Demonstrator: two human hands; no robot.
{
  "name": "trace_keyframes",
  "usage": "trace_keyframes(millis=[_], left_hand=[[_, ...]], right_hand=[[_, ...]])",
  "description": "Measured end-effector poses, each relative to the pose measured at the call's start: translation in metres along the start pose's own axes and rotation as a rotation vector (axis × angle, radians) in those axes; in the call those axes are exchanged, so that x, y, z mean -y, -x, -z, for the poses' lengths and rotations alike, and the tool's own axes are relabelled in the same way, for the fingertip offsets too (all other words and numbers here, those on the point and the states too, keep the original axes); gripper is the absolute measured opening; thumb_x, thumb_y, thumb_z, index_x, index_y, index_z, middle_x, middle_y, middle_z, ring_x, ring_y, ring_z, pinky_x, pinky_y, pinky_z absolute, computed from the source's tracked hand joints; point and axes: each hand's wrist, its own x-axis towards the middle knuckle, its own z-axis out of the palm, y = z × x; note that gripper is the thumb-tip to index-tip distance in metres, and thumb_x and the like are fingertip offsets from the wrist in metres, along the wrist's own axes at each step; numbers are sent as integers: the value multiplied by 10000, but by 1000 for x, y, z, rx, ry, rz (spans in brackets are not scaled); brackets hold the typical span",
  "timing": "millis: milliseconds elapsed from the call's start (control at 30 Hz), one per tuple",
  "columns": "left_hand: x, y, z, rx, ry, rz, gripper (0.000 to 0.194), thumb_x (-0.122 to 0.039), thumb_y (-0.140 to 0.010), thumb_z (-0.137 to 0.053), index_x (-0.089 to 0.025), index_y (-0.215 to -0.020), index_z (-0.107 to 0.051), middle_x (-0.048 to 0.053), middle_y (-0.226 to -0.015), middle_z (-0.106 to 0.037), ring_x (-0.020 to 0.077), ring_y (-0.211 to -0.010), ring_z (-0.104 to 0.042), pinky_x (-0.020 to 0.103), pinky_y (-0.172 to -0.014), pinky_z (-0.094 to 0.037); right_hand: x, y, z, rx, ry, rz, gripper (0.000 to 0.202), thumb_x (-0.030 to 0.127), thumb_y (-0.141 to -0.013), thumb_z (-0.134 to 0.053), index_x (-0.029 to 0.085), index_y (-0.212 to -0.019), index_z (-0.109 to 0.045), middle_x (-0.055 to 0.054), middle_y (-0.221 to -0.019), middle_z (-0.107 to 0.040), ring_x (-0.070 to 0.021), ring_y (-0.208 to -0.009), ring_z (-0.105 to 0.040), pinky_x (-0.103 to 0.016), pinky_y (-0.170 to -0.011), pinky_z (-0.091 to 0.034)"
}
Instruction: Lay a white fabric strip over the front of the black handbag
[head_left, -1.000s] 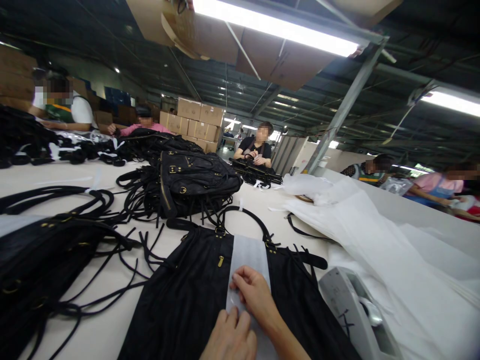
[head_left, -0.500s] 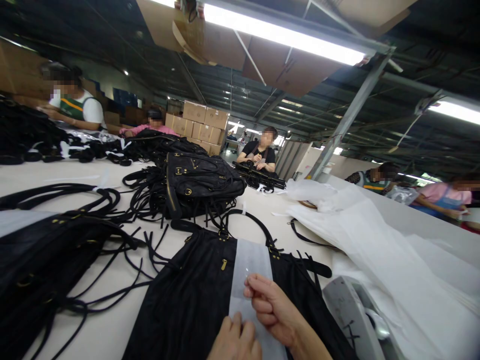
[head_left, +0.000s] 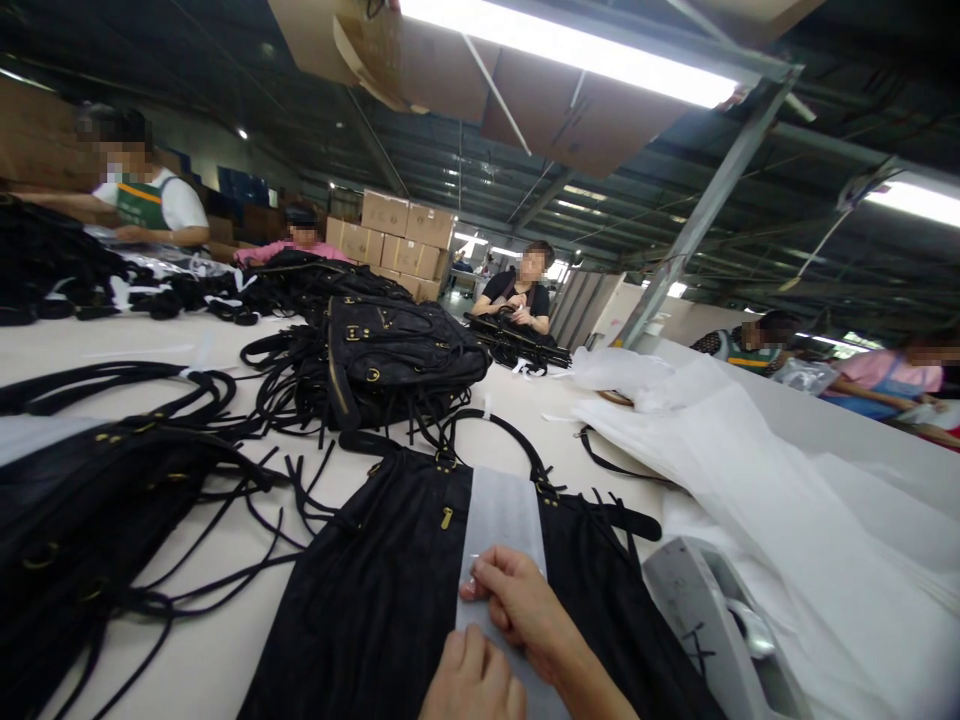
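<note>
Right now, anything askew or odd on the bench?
Nothing damaged or spilled. Both hands, left hand and right hand, press a white strip lying straight down the black bag. Loose black straps sprawl tangled to its left.

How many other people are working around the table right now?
5. One person in a white shirt and green vest far left; one in pink behind the black bags; one in black at the far end; two on the right. Others may be hidden.
</note>
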Motion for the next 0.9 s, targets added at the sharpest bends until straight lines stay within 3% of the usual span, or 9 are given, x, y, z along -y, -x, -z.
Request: trace_keyframes(millis=[200, 367, 500, 700, 900], left_hand=[[9, -5, 13, 137, 67, 30, 183, -212, -959, -471, -171, -898, -639, 57, -894, -611, 276, -1051, -548, 369, -803, -394], [19, -13, 23, 250, 170, 52, 201, -213, -945, -468, -178, -934, -666, 96, -1002, -608, 280, -1013, -524, 352, -741, -377], [21, -18, 22, 275, 211, 59, 216, -192, -935, -466, -157, -931, -680, 112, -1012, -597, 265, -968, -509, 348, -727, -368], [18, -17, 17, 280, 203, 70, 219, -159, -934, -460, -154, -913, -679, 113, -963, -596, 276, -994, -513, 325, -664, -376], [16, -16, 20, 298, 183, 57, 214, -140, -947, -441, -158, -931, -654, 99, -949, -594, 274, -1014, -519, 297, -630, -372]], right_hand=[[-1, -1, -1, 1, 1, 8, 323, 494, -620, -586, 201, -711, -487, -9, -705, -691, -19, -340, -299, -205, -347, -99], [-3, -4, 0, 11, -15, 14, 305, 481, -629, -583, 203, -703, -481, -1, -691, -687, -21, -343, -312, -204, -348, -108], [-3, -7, 2, -26, -6, 61, 319, 501, -649, -589, 207, -714, -484, 7, -692, -678, -30, -350, -313, -213, -354, -117], [-6, -16, 5, -39, 134, 187, 317, 515, -713, -544, 198, -720, -530, -1, -694, -650, -58, -395, -319, -251, -411, -186], [-10, -24, 9, -240, 512, 479, 236, 395, -789, -535, 208, -701, -648, -18, -706, -569, -171, -659, -489, -311, -649, -376]])
